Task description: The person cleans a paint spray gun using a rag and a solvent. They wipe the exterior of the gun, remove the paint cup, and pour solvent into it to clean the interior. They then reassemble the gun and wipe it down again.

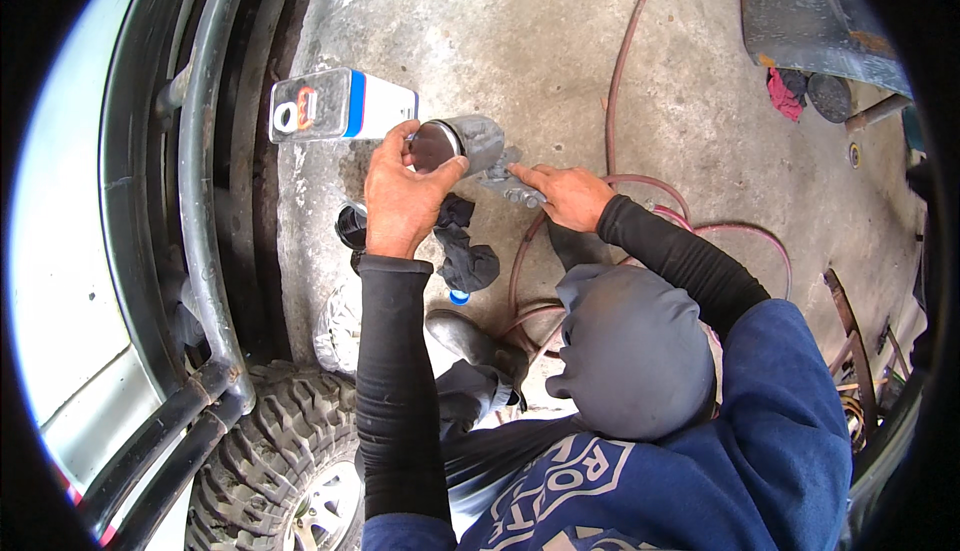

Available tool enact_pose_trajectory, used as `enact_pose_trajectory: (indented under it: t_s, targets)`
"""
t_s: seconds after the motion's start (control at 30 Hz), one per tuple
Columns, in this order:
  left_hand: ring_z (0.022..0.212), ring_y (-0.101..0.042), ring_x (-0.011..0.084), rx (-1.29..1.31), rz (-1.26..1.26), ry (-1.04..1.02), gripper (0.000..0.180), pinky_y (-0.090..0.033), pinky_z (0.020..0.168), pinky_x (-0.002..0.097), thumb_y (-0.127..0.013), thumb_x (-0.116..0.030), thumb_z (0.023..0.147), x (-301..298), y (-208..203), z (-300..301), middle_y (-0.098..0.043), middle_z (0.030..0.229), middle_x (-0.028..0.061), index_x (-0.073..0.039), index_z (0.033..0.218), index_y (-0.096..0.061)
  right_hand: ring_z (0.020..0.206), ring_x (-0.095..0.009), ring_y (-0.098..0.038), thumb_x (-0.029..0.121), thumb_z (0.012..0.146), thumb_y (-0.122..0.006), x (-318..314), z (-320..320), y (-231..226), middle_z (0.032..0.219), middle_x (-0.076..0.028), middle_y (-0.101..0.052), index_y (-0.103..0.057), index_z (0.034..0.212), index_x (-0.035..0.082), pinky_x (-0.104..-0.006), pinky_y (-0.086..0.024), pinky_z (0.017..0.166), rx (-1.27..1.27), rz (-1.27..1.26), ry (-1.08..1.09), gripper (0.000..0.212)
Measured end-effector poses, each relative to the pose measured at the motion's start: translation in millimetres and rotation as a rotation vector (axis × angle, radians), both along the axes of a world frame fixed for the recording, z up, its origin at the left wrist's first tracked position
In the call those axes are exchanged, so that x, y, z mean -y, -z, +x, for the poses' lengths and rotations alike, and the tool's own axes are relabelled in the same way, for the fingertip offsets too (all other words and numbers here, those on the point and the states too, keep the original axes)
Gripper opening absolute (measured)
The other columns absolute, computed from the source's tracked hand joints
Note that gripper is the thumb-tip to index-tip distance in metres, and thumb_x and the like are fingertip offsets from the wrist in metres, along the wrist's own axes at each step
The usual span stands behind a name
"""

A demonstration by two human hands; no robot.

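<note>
My left hand [405, 196] is closed round the rim of a grey metal cup [482, 141], thumb on the near side and fingers on the far side. The cup is tilted so its dark, round end faces left. At its right end sits the silvery body of what looks like a spray gun [515, 189], with several small knobs. My right hand [575, 198] grips at this body, its index finger stretched along it toward the cup; its palm side is hidden. Just beyond my left hand a white and blue rectangular can [345, 104] with a round white cap rests on the concrete.
Below the cup lies crumpled black cloth [468, 256] by a small blue cap [459, 297]. A reddish hose [622, 61] loops across the floor. Black tubular bars [212, 161] and a knobbly tyre [285, 461] flank my left. A dark panel [815, 26] juts in at the far right.
</note>
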State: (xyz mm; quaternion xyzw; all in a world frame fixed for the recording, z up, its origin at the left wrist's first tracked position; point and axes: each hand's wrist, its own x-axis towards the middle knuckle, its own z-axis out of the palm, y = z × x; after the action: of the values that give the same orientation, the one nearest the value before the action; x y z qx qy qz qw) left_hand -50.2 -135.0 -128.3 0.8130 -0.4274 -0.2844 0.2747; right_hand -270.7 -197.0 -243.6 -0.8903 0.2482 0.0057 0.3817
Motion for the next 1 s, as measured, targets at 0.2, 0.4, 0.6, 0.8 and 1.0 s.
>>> enact_pose_trajectory:
  t_s: [0.2, 0.4, 0.6, 0.8, 1.0]
  targets:
    - [0.102, -0.062, 0.0272, 0.006, -0.001, 0.036, 0.068, -0.05, 0.089, 0.0377, -0.084, -0.02, 0.068, -3, 1, 7, -0.063, 0.112, 0.0183, 0.001, 0.126, -0.057, 0.092, -0.038, -0.063, 0.006, 0.081, -0.057, -2, 1, -1, 0.112, -0.018, -0.061, -0.033, 0.147, 0.014, -0.0463, -0.051, 0.082, -0.042, 0.021, -0.014, 0.071]
    - [0.101, -0.064, 0.0268, 0.099, -0.02, 0.046, 0.067, -0.05, 0.091, 0.0362, -0.084, -0.021, 0.07, -14, 9, 12, -0.063, 0.114, 0.0178, 0.0, 0.128, -0.058, 0.093, -0.039, -0.063, 0.005, 0.082, -0.052, -3, 5, -4, 0.114, -0.02, -0.062, -0.037, 0.144, 0.01, -0.046, -0.052, 0.081, 0.027, 0.015, -0.07, 0.064]
    - [0.095, -0.063, 0.0245, 0.065, -0.15, -0.056, 0.064, -0.052, 0.084, 0.0347, -0.085, -0.026, 0.067, -22, 15, 4, -0.065, 0.108, 0.0143, -0.001, 0.122, -0.062, 0.101, -0.039, -0.061, 0.011, 0.085, -0.06, -8, 10, -9, 0.117, -0.02, -0.062, -0.041, 0.143, 0.011, -0.0444, -0.05, 0.086, 0.05, 0.072, -0.031, 0.062]
    - [0.099, -0.063, 0.0245, 0.021, -0.144, -0.023, 0.068, -0.052, 0.086, 0.0352, -0.088, -0.027, 0.065, -13, 29, 16, -0.064, 0.11, 0.0169, 0.001, 0.12, -0.06, 0.107, -0.041, -0.06, 0.02, 0.088, -0.063, -19, 20, -8, 0.119, -0.024, -0.061, -0.048, 0.137, 0.004, -0.0421, -0.047, 0.092, 0.058, 0.177, 0.107, 0.054]
    - [0.108, -0.061, 0.0274, -0.063, -0.284, -0.04, 0.072, -0.051, 0.089, 0.0366, -0.084, -0.036, 0.072, -10, 44, 22, -0.063, 0.114, 0.0202, -0.001, 0.128, -0.055, 0.109, -0.042, -0.058, 0.015, 0.089, -0.06, -19, 33, -3, 0.118, -0.026, -0.06, -0.049, 0.134, -0.002, -0.0431, -0.046, 0.093, 0.031, 0.23, 0.215, 0.05]
